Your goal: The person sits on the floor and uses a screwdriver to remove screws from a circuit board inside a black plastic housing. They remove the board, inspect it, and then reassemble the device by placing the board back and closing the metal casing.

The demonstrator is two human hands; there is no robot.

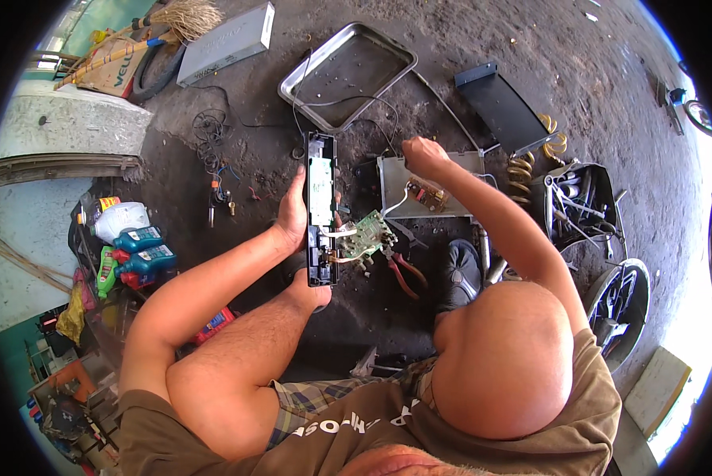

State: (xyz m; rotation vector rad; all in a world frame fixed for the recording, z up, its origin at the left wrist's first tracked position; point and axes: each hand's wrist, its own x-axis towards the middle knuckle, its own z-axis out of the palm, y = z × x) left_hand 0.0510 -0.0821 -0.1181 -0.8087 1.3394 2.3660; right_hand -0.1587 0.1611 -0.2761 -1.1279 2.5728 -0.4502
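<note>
My left hand (292,208) holds a long black panel (322,190) upright, with a white strip inside it. A green circuit board (368,234) hangs from it on white ribbon cables. My right hand (423,155) is closed over the upper edge of an open metal case (396,206); what its fingers hold is hidden. A brown board (427,196) lies inside the case. Pliers with red handles (411,279) lie beside my right shoe (459,270).
A steel tray (287,91), a silver box (225,44) and a black cover (499,107) lie beyond the hands. Tangled cables (211,135) and bottles (142,258) are at left. A tool bin (578,206), yellow coiled hose (521,170) and round container (618,317) are at right.
</note>
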